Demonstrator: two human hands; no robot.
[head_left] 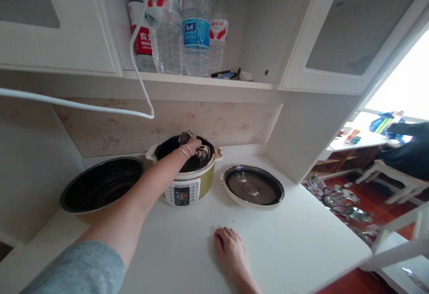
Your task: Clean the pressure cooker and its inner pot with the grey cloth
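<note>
My left hand (193, 144), with bangles on its wrist, reaches into the open electric cooker (206, 182). Its fingers are closed on a crumpled grey-and-white cloth (203, 154), which bunches on both sides of the hand inside the dark cooker body. A control panel with a small display (182, 194) faces me on the cooker's front. Resting on the white counter, my right hand (232, 250) has its fingers curled in and nothing visible in them. The dark inner pot (103, 182) stands left of the cooker, partly covered by my left forearm.
The cooker's round lid (253, 186) lies underside up on the counter (281, 240). A white cable (100, 108) hangs across the upper left. Overhead, plastic bottles (196, 35) stand on a cabinet shelf (201, 81). Metal items (342, 200) lie on the floor; a person (409, 151) sits far right.
</note>
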